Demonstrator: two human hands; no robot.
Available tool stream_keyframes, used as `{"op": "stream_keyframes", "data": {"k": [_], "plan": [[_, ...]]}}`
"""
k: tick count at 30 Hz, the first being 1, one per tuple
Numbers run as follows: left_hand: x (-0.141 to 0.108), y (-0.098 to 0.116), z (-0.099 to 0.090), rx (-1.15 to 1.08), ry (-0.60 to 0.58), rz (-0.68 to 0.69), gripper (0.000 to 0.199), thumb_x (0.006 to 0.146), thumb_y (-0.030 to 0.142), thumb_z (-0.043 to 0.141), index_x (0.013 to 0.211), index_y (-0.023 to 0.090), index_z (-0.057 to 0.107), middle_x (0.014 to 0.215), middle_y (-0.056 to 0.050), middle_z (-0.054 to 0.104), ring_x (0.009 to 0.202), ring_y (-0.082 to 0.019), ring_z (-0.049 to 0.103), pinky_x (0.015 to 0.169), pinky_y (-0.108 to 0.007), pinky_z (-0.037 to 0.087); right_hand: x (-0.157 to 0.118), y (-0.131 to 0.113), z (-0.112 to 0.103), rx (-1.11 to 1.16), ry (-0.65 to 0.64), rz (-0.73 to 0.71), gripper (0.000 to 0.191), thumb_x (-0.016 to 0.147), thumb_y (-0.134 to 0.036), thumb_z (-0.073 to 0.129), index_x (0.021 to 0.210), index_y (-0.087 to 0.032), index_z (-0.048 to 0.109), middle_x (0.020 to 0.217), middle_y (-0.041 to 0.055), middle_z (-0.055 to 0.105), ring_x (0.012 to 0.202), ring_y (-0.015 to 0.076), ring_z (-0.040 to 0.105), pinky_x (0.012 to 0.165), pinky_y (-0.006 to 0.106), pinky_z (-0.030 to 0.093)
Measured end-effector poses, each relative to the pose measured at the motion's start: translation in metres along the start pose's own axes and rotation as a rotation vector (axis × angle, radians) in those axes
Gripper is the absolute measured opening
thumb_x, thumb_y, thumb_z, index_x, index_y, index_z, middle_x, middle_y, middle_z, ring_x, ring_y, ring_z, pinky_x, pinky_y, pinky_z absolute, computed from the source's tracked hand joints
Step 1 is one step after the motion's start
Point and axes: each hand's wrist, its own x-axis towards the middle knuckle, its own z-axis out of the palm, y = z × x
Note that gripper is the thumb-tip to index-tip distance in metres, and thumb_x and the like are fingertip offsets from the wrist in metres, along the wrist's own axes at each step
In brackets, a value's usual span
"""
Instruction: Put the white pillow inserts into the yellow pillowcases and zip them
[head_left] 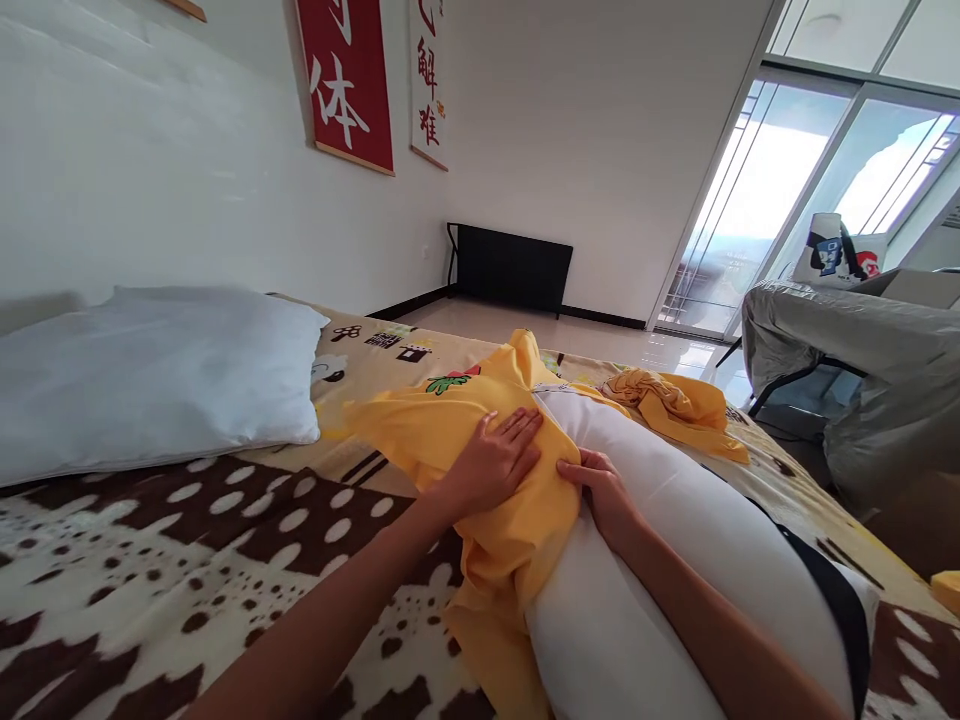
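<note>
A yellow pillowcase point(525, 500) with a red and green print covers the far left end of a large white pillow point(675, 500) that has a black band. My left hand point(499, 462) lies on the pillowcase with its fingers stretched out flat. Beside it, my right hand point(606, 492) pinches the pillowcase's edge between thumb and fingers, against the white pillow. Loose yellow cloth hangs in folds below my left hand. Just beyond the white pillow, a crumpled yellow cloth point(675, 408) lies on the bed.
Another white pillow point(165, 375) rests at the left on the brown and cream patterned blanket point(285, 540). At the right stands a plastic-covered piece of furniture point(862, 330) with bags point(829, 250) on it. A black panel point(514, 270) leans near the far wall.
</note>
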Motion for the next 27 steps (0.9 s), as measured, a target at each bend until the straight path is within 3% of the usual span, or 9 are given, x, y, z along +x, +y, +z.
{"op": "stream_keyframes", "data": {"k": [4, 9, 11, 14, 16, 18, 22, 24, 27], "plan": [[-0.013, 0.013, 0.0, 0.042, 0.011, 0.09, 0.051, 0.098, 0.033, 0.02, 0.144, 0.014, 0.031, 0.15, -0.011, 0.032, 0.139, -0.023, 0.027, 0.111, -0.045, 0.02, 0.002, 0.0, 0.002, -0.01, 0.051, 0.006, 0.03, 0.053, -0.038, 0.079, 0.068, -0.014, 0.068, 0.059, 0.002, 0.066, 0.054, 0.015, 0.059, 0.049, 0.024, 0.041], [-0.026, 0.027, 0.008, 0.042, 0.045, 0.139, 0.049, 0.096, 0.03, 0.027, 0.142, 0.015, 0.035, 0.151, -0.01, 0.03, 0.14, -0.025, 0.024, 0.111, -0.047, 0.021, 0.004, 0.002, 0.004, -0.092, 0.06, -0.022, 0.04, 0.056, -0.042, 0.079, 0.081, -0.014, 0.066, 0.066, 0.001, 0.067, 0.06, 0.0148, 0.059, 0.054, 0.024, 0.044], [-0.028, 0.028, 0.008, -0.016, 0.059, 0.149, 0.048, 0.093, 0.028, 0.034, 0.139, 0.014, 0.039, 0.148, -0.011, 0.035, 0.138, -0.026, 0.029, 0.111, -0.048, 0.024, 0.004, 0.004, 0.005, -0.127, 0.067, -0.057, 0.039, 0.055, -0.042, 0.079, 0.079, -0.015, 0.065, 0.066, -0.0001, 0.066, 0.06, 0.0137, 0.058, 0.056, 0.024, 0.044], [-0.024, 0.019, -0.002, -0.207, 0.069, 0.084, 0.045, 0.083, 0.021, 0.044, 0.127, 0.015, 0.054, 0.132, -0.01, 0.056, 0.122, -0.022, 0.052, 0.103, -0.04, 0.038, 0.002, 0.006, 0.006, -0.16, 0.071, -0.11, 0.035, 0.053, -0.04, 0.081, 0.07, -0.016, 0.06, 0.062, -0.0023, 0.064, 0.054, 0.0114, 0.055, 0.053, 0.022, 0.042], [-0.016, 0.004, -0.015, -0.303, 0.074, -0.082, 0.037, 0.081, 0.021, 0.043, 0.111, 0.018, 0.065, 0.11, -0.006, 0.07, 0.098, -0.018, 0.064, 0.089, -0.03, 0.048, -0.002, 0.005, 0.008, -0.125, 0.045, -0.114, 0.033, 0.055, -0.039, 0.08, 0.069, -0.017, 0.059, 0.062, -0.0026, 0.063, 0.053, 0.011, 0.054, 0.052, 0.022, 0.042], [-0.007, -0.018, -0.03, -0.26, 0.124, -0.31, 0.033, 0.083, 0.026, 0.039, 0.099, 0.019, 0.068, 0.098, -0.004, 0.072, 0.087, -0.017, 0.066, 0.081, -0.027, 0.049, -0.008, 0.004, 0.009, -0.062, 0.021, -0.107, 0.03, 0.059, -0.038, 0.078, 0.07, -0.018, 0.059, 0.064, -0.0023, 0.065, 0.053, 0.0113, 0.056, 0.052, 0.022, 0.043], [0.01, -0.074, -0.053, -0.077, 0.218, -0.576, 0.039, 0.082, 0.029, 0.038, 0.11, 0.014, 0.061, 0.122, -0.013, 0.062, 0.115, -0.027, 0.054, 0.101, -0.038, 0.037, -0.016, 0.002, 0.007, 0.004, -0.005, -0.129, 0.023, 0.063, -0.032, 0.076, 0.07, -0.018, 0.059, 0.069, -0.0012, 0.067, 0.055, 0.0114, 0.057, 0.052, 0.021, 0.043], [0.014, -0.102, -0.056, -0.07, 0.166, -0.664, 0.043, 0.081, 0.034, 0.04, 0.112, 0.011, 0.06, 0.126, -0.018, 0.058, 0.119, -0.034, 0.05, 0.101, -0.045, 0.035, -0.018, 0.002, 0.005, 0.029, -0.026, -0.143, 0.02, 0.065, -0.03, 0.074, 0.069, -0.018, 0.059, 0.069, -0.0007, 0.067, 0.056, 0.0121, 0.058, 0.051, 0.021, 0.042], [0.012, -0.136, -0.053, -0.136, 0.032, -0.784, 0.045, 0.078, 0.046, 0.043, 0.099, 0.013, 0.065, 0.114, -0.018, 0.065, 0.108, -0.035, 0.058, 0.092, -0.042, 0.043, -0.018, 0.002, 0.003, 0.071, -0.042, -0.159, 0.018, 0.065, -0.029, 0.073, 0.069, -0.018, 0.059, 0.067, -0.0007, 0.067, 0.059, 0.0136, 0.06, 0.05, 0.021, 0.041]]}}
